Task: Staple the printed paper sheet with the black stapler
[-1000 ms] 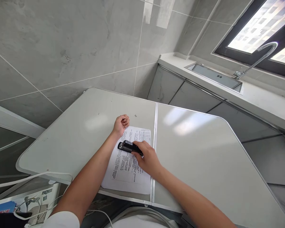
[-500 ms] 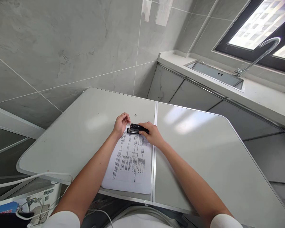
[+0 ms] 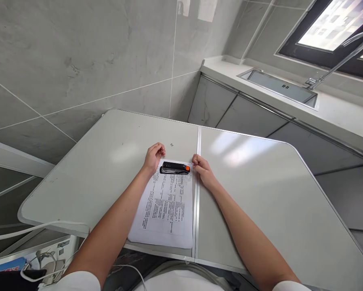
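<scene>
A black stapler [image 3: 175, 168] with an orange end lies across the upper part of a printed paper stack [image 3: 164, 212], untouched by either hand. Just left of the paper's top corner rests my left hand [image 3: 154, 157], its fingers curled into a loose fist with nothing showing in it. My right hand [image 3: 203, 169] is beside the paper's upper right edge, over the table's metal seam, a small gap from the stapler's orange end. Its fingers are curled in too, and nothing shows in them. Beyond the paper lie a few tiny staples [image 3: 171, 144].
The pale folding table [image 3: 244, 210] has a metal seam down its middle. A tiled wall stands behind it. At right are a counter [image 3: 229, 72], a sink [image 3: 278, 88] and a faucet [image 3: 341, 62]. White cables [image 3: 32, 230] hang at lower left.
My right hand has let go of the stapler and drawn back to the right, its fingers curling in. The stapler stays on the paper. My left hand has barely moved.
</scene>
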